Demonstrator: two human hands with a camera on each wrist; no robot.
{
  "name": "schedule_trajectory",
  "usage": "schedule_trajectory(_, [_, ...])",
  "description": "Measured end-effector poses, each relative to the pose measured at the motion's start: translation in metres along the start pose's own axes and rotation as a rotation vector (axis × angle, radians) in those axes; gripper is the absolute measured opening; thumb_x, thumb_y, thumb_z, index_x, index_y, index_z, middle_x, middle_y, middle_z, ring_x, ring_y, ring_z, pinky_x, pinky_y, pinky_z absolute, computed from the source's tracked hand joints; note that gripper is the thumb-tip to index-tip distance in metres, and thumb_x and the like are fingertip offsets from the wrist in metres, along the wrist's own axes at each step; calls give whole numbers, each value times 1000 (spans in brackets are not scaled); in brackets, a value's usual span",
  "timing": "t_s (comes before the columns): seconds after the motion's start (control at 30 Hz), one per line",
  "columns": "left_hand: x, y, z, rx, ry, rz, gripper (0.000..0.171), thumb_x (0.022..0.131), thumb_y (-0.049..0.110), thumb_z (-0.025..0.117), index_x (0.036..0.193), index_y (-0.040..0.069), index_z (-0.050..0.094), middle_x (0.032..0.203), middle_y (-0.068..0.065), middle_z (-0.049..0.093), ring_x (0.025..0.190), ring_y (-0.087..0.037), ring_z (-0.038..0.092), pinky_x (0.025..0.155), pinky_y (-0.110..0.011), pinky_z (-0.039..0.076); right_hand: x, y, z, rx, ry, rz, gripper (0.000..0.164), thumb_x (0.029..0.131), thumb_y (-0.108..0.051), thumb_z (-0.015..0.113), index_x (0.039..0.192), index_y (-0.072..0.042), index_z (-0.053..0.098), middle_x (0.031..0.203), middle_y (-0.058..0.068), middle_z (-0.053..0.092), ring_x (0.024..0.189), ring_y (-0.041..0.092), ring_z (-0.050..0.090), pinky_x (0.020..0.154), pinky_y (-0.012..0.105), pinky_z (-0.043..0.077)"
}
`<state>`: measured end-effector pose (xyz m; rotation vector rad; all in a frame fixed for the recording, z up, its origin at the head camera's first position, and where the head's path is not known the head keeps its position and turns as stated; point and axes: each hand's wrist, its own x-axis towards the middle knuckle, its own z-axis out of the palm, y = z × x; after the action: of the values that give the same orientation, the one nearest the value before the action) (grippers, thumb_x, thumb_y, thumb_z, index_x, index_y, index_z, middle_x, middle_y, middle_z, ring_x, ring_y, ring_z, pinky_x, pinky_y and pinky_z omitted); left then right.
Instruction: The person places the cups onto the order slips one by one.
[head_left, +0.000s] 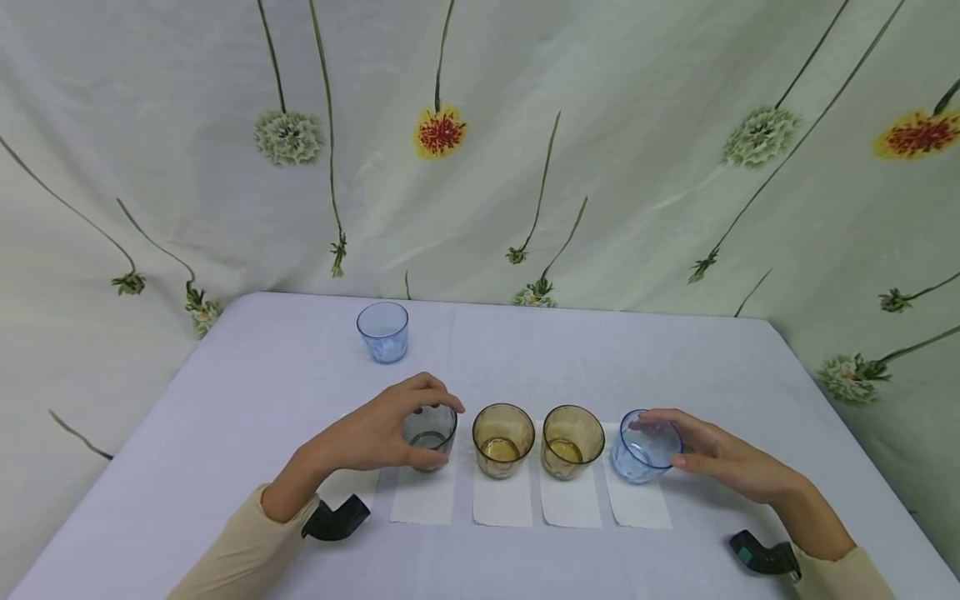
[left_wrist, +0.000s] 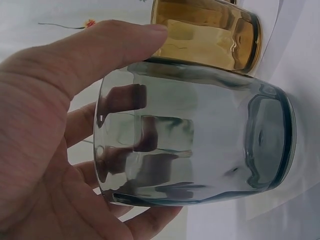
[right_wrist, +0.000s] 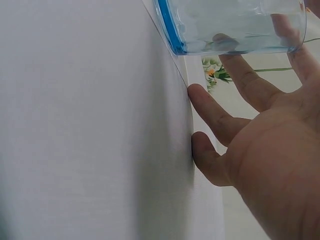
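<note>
My left hand (head_left: 397, 423) grips a grey glass tumbler (head_left: 432, 429) at the left of the row, thumb on the near side and fingers on the far side. Through its clear wall the left wrist view shows fingers behind the grey glass (left_wrist: 215, 130). At the row's right end my right hand (head_left: 723, 458) holds a blue glass tumbler (head_left: 637, 458) between thumb and fingers. In the right wrist view, fingertips curve behind the blue glass (right_wrist: 225, 20); two lower fingers (right_wrist: 215, 117) stay off it. Whether either base touches the surface, I cannot tell.
Two amber glasses (head_left: 503, 442) (head_left: 572, 442) stand upright between the hands. White paper strips (head_left: 502, 504) lie in a row under the glasses. Another blue glass (head_left: 384, 333) stands near the back left of the white table (head_left: 300, 358). A flowered cloth (head_left: 600, 167) hangs behind.
</note>
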<state>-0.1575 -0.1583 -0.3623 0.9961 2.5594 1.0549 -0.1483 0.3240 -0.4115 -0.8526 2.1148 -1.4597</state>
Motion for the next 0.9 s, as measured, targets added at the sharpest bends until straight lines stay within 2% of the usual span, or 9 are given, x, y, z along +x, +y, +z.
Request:
schedule_trajectory(0.23, [1, -2, 2, 4, -17, -3, 51, 81, 31, 84, 127, 20, 65, 121, 2, 55, 112, -18, 54, 97, -44, 48, -1, 1, 1, -20, 5, 3, 53, 102, 3, 45, 153, -10, 36, 157, 13, 39, 143, -6, 31, 109, 5, 22])
schedule_trajectory(0.53, [2, -2, 2, -4, -26, 2, 51, 81, 31, 84, 127, 22, 64, 121, 2, 55, 113, -19, 54, 98, -45, 47, -2, 2, -1, -3, 12, 10, 54, 102, 5, 45, 153, -9, 36, 157, 16, 37, 143, -6, 31, 109, 6, 23])
schedule_trajectory(0.67, [2, -2, 2, 10, -24, 0, 53, 80, 30, 84, 128, 17, 64, 121, 0, 55, 113, -19, 54, 98, -45, 47, 0, 1, 0, -21, 16, 14, 53, 102, 3, 45, 153, -11, 37, 156, 13, 39, 143, -5, 32, 109, 6, 24])
schedule_trajectory(0.9, [1, 0, 1, 17, -17, 2, 52, 80, 27, 84, 128, 19, 64, 121, 0, 56, 113, -20, 55, 98, -44, 47, 0, 1, -1, -8, 2, -7, 53, 102, 5, 45, 153, -8, 35, 157, 9, 39, 143, -6, 31, 109, 5, 23])
